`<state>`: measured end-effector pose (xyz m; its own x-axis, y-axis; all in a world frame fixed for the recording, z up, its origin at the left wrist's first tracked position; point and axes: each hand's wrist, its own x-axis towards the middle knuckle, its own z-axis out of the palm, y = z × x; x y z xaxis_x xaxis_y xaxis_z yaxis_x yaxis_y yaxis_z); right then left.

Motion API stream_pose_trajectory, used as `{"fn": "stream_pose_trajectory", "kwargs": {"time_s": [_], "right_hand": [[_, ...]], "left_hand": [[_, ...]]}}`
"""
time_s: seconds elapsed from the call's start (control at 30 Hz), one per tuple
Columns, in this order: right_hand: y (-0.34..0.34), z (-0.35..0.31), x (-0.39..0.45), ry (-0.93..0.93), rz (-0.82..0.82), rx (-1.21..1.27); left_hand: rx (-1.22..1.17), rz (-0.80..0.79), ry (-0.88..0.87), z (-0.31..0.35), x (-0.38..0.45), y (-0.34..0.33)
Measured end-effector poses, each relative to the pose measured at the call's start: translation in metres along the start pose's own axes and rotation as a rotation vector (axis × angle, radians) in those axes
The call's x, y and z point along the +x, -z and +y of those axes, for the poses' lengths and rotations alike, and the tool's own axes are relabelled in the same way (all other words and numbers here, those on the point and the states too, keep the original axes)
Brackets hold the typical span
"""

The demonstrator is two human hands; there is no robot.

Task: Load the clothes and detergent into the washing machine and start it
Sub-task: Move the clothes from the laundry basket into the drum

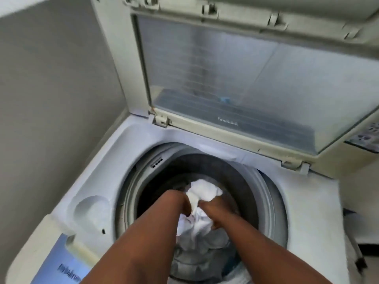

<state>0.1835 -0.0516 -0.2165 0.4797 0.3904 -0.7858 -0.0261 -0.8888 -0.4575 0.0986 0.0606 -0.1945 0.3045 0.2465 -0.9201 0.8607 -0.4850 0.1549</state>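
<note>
— Both hands down in the drum [242, 181] of the top-loading washing machine [307, 206]?

— Yes. Left hand [185, 203] and right hand [217, 212] side by side, each grip closed, fingers curled into a bunched white garment [203, 193].

— Where exactly, relative to the grip?

— Partly between the two hands, partly bulging up just beyond them; more pale clothes [205, 247] lying below and nearer than the grip, inside the tub.

— Lid?

— Lid [246, 78] raised, standing well beyond the hands, translucent panel in a cream frame. Small pale lettering along its lower edge, too blurred to read.

— Any other writing?

— Dark print on a blue panel [67, 263] at the near left of the grip, smeared, not legible. Control strip [367, 136] far right, markings unreadable. Round recess [92, 210] moulded in the top deck left of the hands. No detergent visible.
</note>
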Motion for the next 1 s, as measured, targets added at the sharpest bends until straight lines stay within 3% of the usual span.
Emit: {"fn": "stream_pose_trajectory", "kwargs": {"time_s": [0.17, 0.3, 0.43, 0.6, 0.77, 1.0], "right_hand": [[-0.019, 0.015, 0.025, -0.047, -0.053, -0.338], [-0.028, 0.029, 0.04, -0.077, -0.059, -0.463], [-0.026, 0.045, 0.05, -0.122, -0.041, -0.479], [-0.02, 0.048, 0.043, -0.041, -0.075, -0.804], [-0.017, 0.039, 0.014, 0.053, -0.102, -0.938], [0.03, 0.033, -0.06, 0.198, 0.097, -0.887]], "left_hand": [[0.295, -0.018, -0.051, 0.01, 0.019, -0.012], [0.328, -0.13, 0.037, -0.005, 0.061, -0.027], [0.218, -0.062, 0.083, -0.016, 0.084, -0.038], [0.215, 0.065, 0.077, -0.025, 0.078, -0.047], [0.304, 0.116, 0.045, -0.021, 0.05, -0.057], [0.307, 0.238, -0.024, 0.002, -0.008, -0.037]]}}
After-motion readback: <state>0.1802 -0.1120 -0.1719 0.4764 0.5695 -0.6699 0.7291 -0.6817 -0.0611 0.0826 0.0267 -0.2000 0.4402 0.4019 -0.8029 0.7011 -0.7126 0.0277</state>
